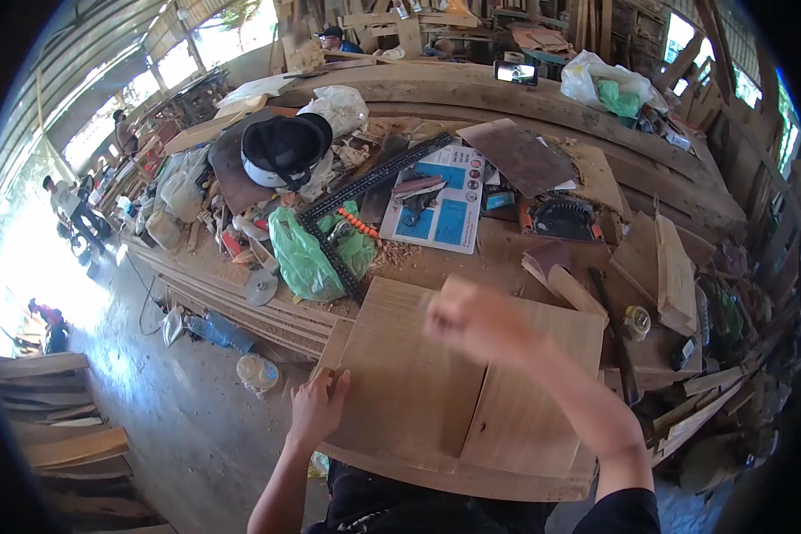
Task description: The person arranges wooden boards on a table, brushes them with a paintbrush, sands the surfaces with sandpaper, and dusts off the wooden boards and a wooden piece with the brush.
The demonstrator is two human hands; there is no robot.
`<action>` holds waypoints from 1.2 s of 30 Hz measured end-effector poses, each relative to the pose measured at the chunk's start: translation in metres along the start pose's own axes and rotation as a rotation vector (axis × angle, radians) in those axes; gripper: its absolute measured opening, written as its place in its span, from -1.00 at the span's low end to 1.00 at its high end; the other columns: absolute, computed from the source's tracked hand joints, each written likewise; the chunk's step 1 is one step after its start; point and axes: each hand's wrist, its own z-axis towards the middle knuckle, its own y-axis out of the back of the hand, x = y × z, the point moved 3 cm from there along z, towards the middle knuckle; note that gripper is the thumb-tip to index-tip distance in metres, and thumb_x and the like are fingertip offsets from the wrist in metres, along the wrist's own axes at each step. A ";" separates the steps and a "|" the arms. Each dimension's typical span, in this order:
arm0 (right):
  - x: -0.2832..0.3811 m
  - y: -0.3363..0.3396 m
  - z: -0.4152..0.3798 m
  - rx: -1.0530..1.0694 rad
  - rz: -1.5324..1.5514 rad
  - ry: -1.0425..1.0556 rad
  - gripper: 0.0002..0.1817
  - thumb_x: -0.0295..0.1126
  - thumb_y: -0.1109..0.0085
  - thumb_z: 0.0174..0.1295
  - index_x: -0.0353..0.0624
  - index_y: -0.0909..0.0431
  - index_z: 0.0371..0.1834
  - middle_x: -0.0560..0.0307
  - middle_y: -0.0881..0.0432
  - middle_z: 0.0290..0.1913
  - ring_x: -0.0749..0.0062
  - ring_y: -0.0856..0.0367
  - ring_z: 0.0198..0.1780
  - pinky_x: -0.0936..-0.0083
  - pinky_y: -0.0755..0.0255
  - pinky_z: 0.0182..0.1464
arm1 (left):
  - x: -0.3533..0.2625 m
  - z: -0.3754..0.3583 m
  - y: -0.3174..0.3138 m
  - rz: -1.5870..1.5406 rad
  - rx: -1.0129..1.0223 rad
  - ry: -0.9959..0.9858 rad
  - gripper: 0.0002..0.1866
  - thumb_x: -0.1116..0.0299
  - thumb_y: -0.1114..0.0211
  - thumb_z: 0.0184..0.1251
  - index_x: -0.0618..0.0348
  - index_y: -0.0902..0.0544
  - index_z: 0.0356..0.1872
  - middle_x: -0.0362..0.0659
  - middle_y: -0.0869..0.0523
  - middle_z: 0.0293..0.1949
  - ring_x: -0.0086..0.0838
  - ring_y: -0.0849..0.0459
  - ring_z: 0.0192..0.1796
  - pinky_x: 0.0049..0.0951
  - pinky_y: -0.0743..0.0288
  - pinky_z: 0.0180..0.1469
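A wooden panel (400, 356) of pale boards lies in front of me, with a dark seam between two of its boards. At its left edge, my left hand (319, 405) grips the wood, thumb on top. My right hand (481, 322) is over the panel's upper middle, smeared by motion. Its fingers are curled into a fist, and whatever they may hold is hidden. Close to the panel's right side are a folded brown sheet of sandpaper (547, 258) and a curved wood piece (578, 292).
Behind the panel are a black framing square (374, 178), a green plastic bag (303, 254), a black-and-white cap (280, 149) and a printed sheet (436, 214). A roll of tape (636, 322) and wood blocks (675, 276) sit at right. Other people (71, 209) are farther off.
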 end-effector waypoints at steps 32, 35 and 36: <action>-0.020 -0.057 0.015 -0.250 0.450 0.418 -0.48 0.02 -0.57 0.07 -0.18 -0.56 -0.26 0.30 -0.45 -0.61 0.65 -0.40 -0.61 0.53 -0.25 -0.55 | -0.125 0.026 -0.100 -0.297 -0.117 -0.393 -0.74 0.38 -0.46 0.12 0.17 -0.65 -0.18 -0.06 -0.71 -0.11 -0.04 -0.66 0.04 0.05 -0.42 0.11; -0.045 -0.046 0.014 -0.303 0.541 0.268 -0.44 0.14 -0.45 0.11 -0.19 -0.62 -0.21 0.17 -0.46 -0.60 0.46 -0.45 -0.59 0.39 -0.31 -0.52 | -0.142 0.026 -0.085 -0.367 -0.203 -0.538 -0.85 0.41 -0.41 0.29 0.21 -0.67 -0.19 -0.06 -0.76 -0.10 -0.04 -0.72 -0.07 -0.06 -0.56 -0.03; -0.052 -0.043 0.015 -0.411 0.558 0.280 -0.51 0.08 -0.25 0.31 -0.22 -0.62 -0.24 0.11 -0.44 -0.60 0.41 -0.44 -0.59 0.33 -0.28 -0.50 | -0.147 0.028 -0.084 -0.450 -0.149 -0.565 -0.85 0.40 -0.41 0.33 0.21 -0.67 -0.16 -0.05 -0.77 -0.10 -0.03 -0.72 -0.09 -0.08 -0.57 -0.04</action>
